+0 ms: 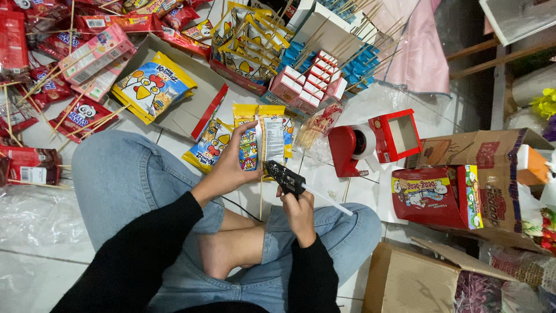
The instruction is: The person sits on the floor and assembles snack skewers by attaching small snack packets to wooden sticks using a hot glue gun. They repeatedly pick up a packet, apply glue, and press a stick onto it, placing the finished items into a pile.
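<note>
Person observed wears long black sleeves (145,255) reaching both wrists, plus light blue denim jeans (121,179) with a frayed rip at the knee; both hands bare.

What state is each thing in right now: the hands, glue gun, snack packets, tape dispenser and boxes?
Left hand: gripping the snack packets.
Snack packets: held upright, side by side.
Right hand: closed on the glue gun.
Glue gun: nozzle touching the packets' lower edge, glue stick loaded.
Red tape dispenser: standing on the floor, roll fitted.
Small red window box: empty, on its side.
Brown carton: flaps open.
</note>
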